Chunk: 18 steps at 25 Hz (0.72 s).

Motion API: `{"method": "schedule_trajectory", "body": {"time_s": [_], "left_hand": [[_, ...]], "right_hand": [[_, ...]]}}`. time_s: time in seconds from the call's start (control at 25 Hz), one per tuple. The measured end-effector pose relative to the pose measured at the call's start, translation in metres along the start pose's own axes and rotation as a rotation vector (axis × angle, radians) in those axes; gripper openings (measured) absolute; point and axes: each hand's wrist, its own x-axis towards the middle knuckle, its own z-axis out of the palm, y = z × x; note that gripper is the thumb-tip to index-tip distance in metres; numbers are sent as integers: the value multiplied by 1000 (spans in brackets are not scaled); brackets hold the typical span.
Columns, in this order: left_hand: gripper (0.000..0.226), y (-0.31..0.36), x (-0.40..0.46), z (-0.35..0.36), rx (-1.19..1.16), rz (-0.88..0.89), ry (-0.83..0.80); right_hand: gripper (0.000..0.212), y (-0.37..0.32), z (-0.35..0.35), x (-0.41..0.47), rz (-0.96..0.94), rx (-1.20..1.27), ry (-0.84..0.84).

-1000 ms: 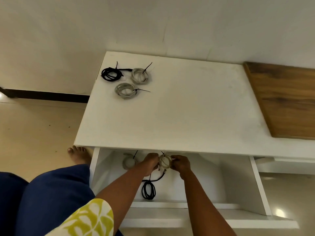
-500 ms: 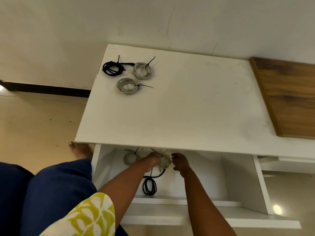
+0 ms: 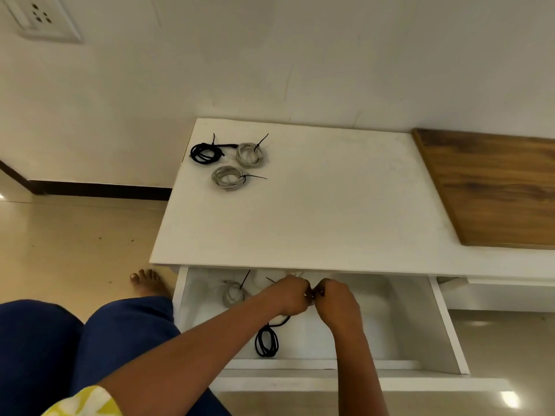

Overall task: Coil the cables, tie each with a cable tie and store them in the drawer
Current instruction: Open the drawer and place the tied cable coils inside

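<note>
Two hands, left [image 3: 289, 294] and right [image 3: 338, 298], meet inside the open drawer [image 3: 447, 328], curled fingers hiding whatever they hold.

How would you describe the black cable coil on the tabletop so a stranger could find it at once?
Start at the white tabletop and go to its far left corner by the wall. Three tied coils lie there; the black coil is leftmost, beside a grey coil and behind another grey coil. It alone is black.
</note>
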Motion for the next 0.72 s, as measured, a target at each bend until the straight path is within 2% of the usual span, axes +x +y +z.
{"method": "schedule_trajectory", "body": {"time_s": [0.12,0.28,0.4,0.52,0.56,0.72], "left_hand": [[32,11,-33,-26,18,109,189],[23,-4,-56,-69,-211,176,522],[22,-31,-51,-99,-431,111,885],[33,-65,-38,-125,-594,-29,1205],[38,-77,-32,-131,-626,-75,1230],[54,-106,-11,-146,-758,-189,1113]], "right_hand": [[22,-20,-32,-27,-48,-68,217],[14,-59,-60,-19,-191,266,377],[11,-99,-55,12,-252,464,457],[21,-143,-42,49,-201,525,468],[27,-157,-39,60,-165,515,471],[50,-197,-30,89,-35,363,506]]}}
